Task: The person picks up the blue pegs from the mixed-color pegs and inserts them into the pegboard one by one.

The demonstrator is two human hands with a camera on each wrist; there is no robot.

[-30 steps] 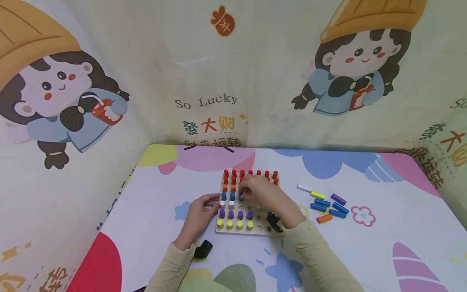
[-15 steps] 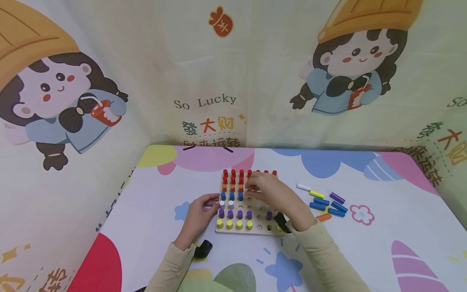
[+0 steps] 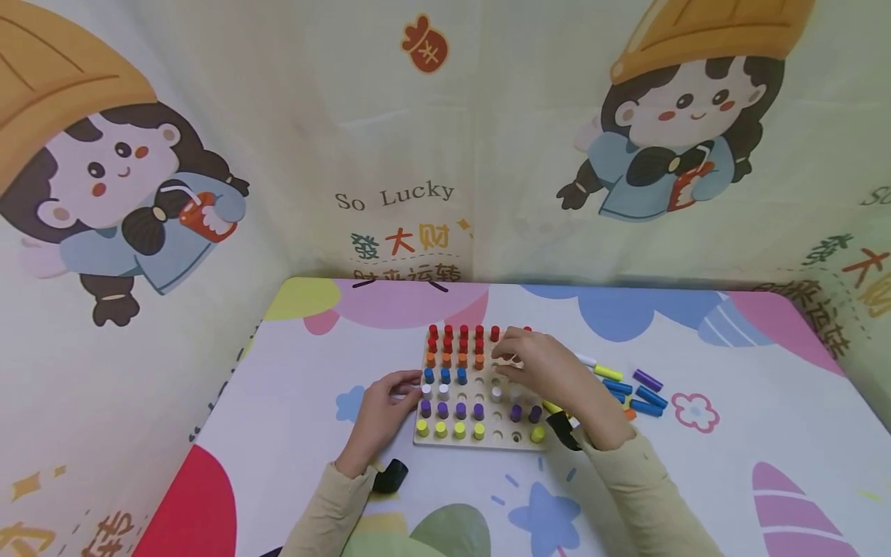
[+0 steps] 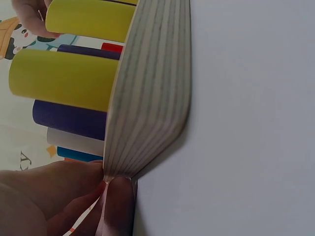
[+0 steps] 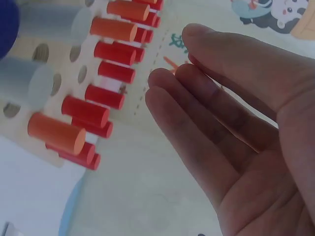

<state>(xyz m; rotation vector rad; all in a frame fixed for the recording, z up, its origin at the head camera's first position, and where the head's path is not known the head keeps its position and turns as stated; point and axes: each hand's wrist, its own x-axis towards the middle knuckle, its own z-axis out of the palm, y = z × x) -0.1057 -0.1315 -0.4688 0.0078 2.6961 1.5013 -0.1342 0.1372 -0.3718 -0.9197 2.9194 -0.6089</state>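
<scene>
A wooden pegboard (image 3: 480, 443) lies on the table, with rows of red, orange, blue, white, purple and yellow pegs in its holes. My left hand (image 3: 381, 418) holds its left edge; in the left wrist view the thumb and fingers (image 4: 54, 189) meet at the board's rim beside the yellow pegs (image 4: 64, 78). Over the board's back right part hovers my right hand (image 3: 553, 375). Its fingers (image 5: 189, 135) are loosely bent and the thumb stands apart, with nothing between them. Red pegs (image 5: 115, 72) and orange pegs (image 5: 56, 132) stand close beside that hand.
Loose pegs lie right of the board, among them a purple peg (image 3: 647, 380), a yellow peg (image 3: 608, 372) and several blue pegs (image 3: 652, 398), partly hidden by the right hand. Black wrist devices (image 3: 391, 476) sit at both wrists. A printed curtain (image 3: 522, 193) stands behind the table.
The right hand has moved to the right across the board, from the blue and orange rows. More orange pegs now show in their row. The left hand has stayed in place.
</scene>
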